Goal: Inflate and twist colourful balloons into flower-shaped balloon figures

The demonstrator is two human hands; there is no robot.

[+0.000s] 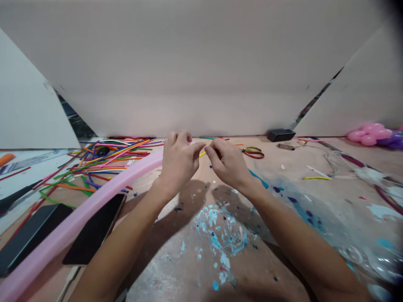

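A long inflated pink modelling balloon [103,195] runs from the lower left up to my left hand [181,163]. My left hand is closed on its far end, thumb and fingers pinched together. Close by on the right, my right hand [227,163] is also closed in a pinch, its fingertips almost meeting the left thumb. Whatever those right fingertips hold is too small to make out, and the balloon's very tip is hidden by the hands. Red-and-yellow-handled scissors [253,152] lie just beyond my right hand.
Many uninflated balloons [122,157] are heaped at the left. A black phone [97,230] and a dark box [34,235] lie under the pink balloon. A small black box [281,135] stands by the back panel [189,71]. Tied pink balloons [370,134] sit far right.
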